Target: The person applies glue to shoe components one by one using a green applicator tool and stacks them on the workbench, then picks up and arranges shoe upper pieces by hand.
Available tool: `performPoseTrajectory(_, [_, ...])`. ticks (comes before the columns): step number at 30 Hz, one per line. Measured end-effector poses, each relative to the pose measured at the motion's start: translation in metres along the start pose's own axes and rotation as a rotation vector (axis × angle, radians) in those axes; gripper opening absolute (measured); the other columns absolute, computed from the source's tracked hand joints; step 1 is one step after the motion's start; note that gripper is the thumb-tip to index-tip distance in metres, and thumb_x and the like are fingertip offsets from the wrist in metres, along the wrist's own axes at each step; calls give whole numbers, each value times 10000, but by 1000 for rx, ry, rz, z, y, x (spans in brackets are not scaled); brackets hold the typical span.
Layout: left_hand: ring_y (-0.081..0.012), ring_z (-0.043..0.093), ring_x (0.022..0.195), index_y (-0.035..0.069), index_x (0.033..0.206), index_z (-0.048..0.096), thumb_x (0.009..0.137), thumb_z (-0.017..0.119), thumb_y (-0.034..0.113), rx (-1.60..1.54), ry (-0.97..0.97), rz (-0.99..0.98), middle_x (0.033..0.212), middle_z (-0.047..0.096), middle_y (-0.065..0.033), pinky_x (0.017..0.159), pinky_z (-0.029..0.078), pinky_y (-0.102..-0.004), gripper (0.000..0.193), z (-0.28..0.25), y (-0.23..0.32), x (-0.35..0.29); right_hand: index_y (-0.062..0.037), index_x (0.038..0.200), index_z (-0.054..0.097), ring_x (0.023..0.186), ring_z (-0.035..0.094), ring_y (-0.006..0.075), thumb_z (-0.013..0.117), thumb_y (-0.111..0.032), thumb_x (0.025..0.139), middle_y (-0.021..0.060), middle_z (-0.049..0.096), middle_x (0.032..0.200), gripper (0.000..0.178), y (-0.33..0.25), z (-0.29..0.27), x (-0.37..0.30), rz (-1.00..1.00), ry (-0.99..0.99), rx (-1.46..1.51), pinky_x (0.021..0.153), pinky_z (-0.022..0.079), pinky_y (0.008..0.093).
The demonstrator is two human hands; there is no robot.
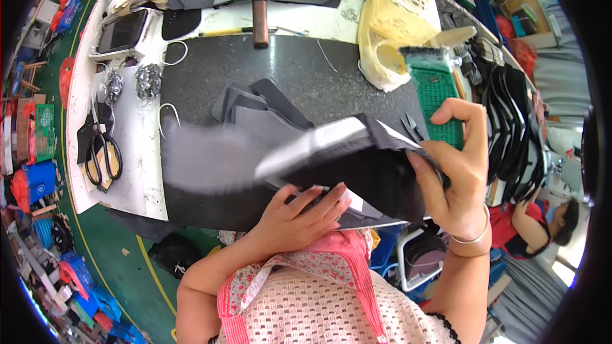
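A bent black sheet piece with a white strip [376,172] is raised over the dark work board [299,57]. My right hand [456,178] pinches its right end between thumb and fingers. Below its lower edge lies my left hand [309,210], fingers stretched and apart, touching dark material there. A grey piece [217,156], smeared by motion, extends to the left; I cannot tell whether it joins the black one. Behind them several dark grey flat pieces [255,105] overlap on the board.
A wooden-handled hammer [260,22] lies at the far edge. Black scissors [102,156] rest at left. A yellow glue-crusted container [398,25] stands beside a green basket [440,99] and small snips [411,127]. Stacked black pieces [516,134] and another person [535,226] are at right.
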State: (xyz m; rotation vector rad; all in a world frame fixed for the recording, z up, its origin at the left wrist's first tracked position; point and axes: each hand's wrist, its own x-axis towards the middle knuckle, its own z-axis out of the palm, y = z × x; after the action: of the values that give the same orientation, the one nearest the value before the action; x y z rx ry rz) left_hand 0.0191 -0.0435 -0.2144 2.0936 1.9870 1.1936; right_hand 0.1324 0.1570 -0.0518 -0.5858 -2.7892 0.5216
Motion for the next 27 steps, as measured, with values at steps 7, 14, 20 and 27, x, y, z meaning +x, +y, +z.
performPoseTrajectory(7, [-290, 508, 1248, -7, 1332, 440, 864, 580, 602, -1024, 606, -657, 1341, 516, -152, 1083, 384, -464, 781, -51, -47, 14, 32, 788, 577, 991, 489, 357, 666, 13, 622, 188, 470, 1089, 189, 4, 58, 50, -359, 46, -9, 879, 426, 437])
performPoseTrajectory(14, [-307, 663, 1004, -101, 1119, 555, 939, 527, 41, -1674, 709, -728, 1107, 638, -215, 808, 599, -470, 232, -74, -166, 87, 18, 1136, 559, 1129, 406, 389, 787, -230, 663, 181, 411, 1233, 581, 28, 162, 113, -353, 318, -228, 966, 378, 472])
performPoseTrajectory(20, [-268, 667, 948, -93, 1090, 572, 908, 599, 27, -1342, 593, -809, 1058, 653, -172, 845, 574, -423, 220, -63, -280, 143, 15, 861, 592, 1062, 482, 310, 574, -78, 743, 163, 474, 1151, 152, 72, 192, 216, -322, 547, -522, 924, 398, 422])
performPoseTrajectory(27, [-235, 680, 718, -182, 1109, 482, 754, 815, 160, -502, 500, -1067, 956, 647, -198, 608, 589, -311, 594, -54, -314, 144, 75, 1049, 553, 1127, 433, 359, 599, 42, 688, 212, 448, 1199, 365, 71, 195, 215, -231, 303, -308, 961, 401, 440])
